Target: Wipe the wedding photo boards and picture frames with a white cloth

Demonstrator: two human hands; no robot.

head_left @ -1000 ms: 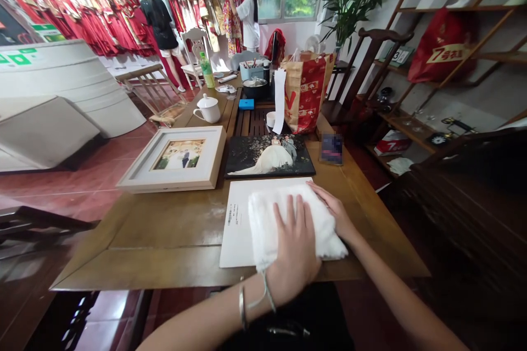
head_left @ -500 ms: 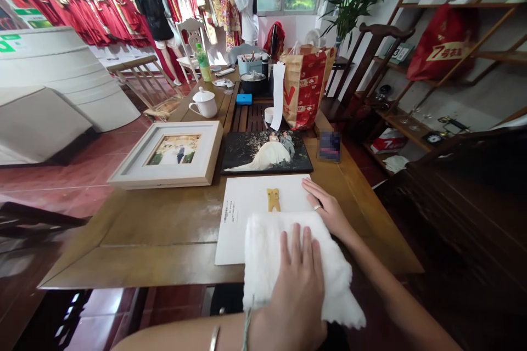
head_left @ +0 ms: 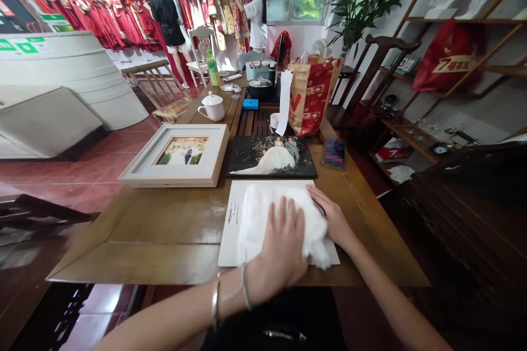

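Note:
My left hand [head_left: 284, 244], with bracelets at the wrist, presses flat on a white fluffy cloth [head_left: 257, 216], fingers stretched out and slightly apart. Under the cloth lies a white rectangular board [head_left: 234, 197], the back of a panel with small printing down its left side. Along the board's right edge rests my right hand [head_left: 333, 216], its fingers extended near the upper right corner. Behind the board lies a dark wedding photo panel [head_left: 267, 159]. To the left is a pale wooden picture frame [head_left: 222, 156] with a wedding picture inside.
The wooden table [head_left: 164, 230] also carries a lidded white mug [head_left: 213, 108], a blue box [head_left: 250, 104], a paper bag [head_left: 310, 96], and a small blurred dark item [head_left: 334, 153]. Two people stand by hanging red garments [head_left: 99, 5]. Shelves line the right.
My left hand has moved the cloth forward and left over the board, covering the tan bracket that showed earlier. My right hand still rests at the board's right edge. The view has shifted slightly.

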